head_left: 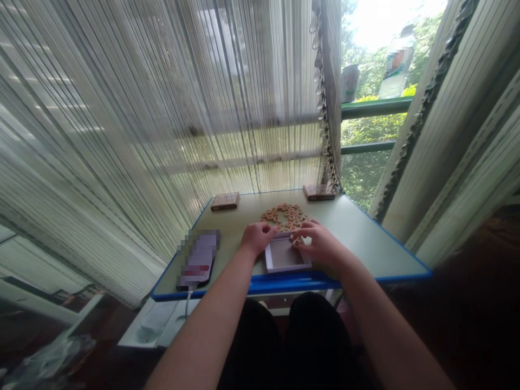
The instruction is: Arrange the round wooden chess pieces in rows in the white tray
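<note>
A shallow white box [287, 254] sits open near the front edge of the table. Beyond it, several round wooden pieces [285, 208] with red or dark marks, like Chinese chess pieces, lie in a loose ring. My left hand [258, 237] is at the far left corner of the box, fingers closed by the nearest pieces; what they hold, if anything, is hidden. My right hand [319, 240] reaches over the far right part of the box, its thumb and fingers closed on a round chess piece [297, 244].
The pale table [365, 238] has a blue rim. A phone [200, 257] with a cable lies at the left. Flat boxes stand at the back left [225, 201] and back right [320, 192]. String curtains [244, 97] hang behind, with a bottle [398, 65] by the window.
</note>
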Tool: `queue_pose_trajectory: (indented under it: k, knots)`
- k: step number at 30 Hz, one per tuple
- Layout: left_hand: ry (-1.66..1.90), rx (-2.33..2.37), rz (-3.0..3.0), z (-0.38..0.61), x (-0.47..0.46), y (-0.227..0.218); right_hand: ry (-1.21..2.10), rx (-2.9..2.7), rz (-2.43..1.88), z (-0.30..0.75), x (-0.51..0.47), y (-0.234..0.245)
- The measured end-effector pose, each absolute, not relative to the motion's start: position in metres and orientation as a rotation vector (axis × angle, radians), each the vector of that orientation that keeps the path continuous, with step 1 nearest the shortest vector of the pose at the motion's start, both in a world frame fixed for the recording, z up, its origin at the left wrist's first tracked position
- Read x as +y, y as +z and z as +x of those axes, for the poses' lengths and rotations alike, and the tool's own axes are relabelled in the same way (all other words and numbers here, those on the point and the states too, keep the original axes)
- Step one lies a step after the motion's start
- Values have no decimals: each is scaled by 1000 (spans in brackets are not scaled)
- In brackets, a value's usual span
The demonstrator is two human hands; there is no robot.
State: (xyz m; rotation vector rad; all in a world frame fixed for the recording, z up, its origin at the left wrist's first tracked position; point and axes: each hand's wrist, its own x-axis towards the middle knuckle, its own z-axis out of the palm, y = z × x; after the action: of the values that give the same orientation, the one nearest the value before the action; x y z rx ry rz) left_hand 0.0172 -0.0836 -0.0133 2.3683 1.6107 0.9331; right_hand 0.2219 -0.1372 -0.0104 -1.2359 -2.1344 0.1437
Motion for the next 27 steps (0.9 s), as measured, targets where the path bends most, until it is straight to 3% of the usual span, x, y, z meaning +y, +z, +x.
queue_pose_trajectory:
  k: [18, 27]
  knots:
    - [941, 1626, 2392, 18, -83, -15, 121, -2052, -1324, 221, -147, -18]
    - [915, 1625, 2399, 18, -83, -14, -72, -1800, -1384, 220, -129, -26]
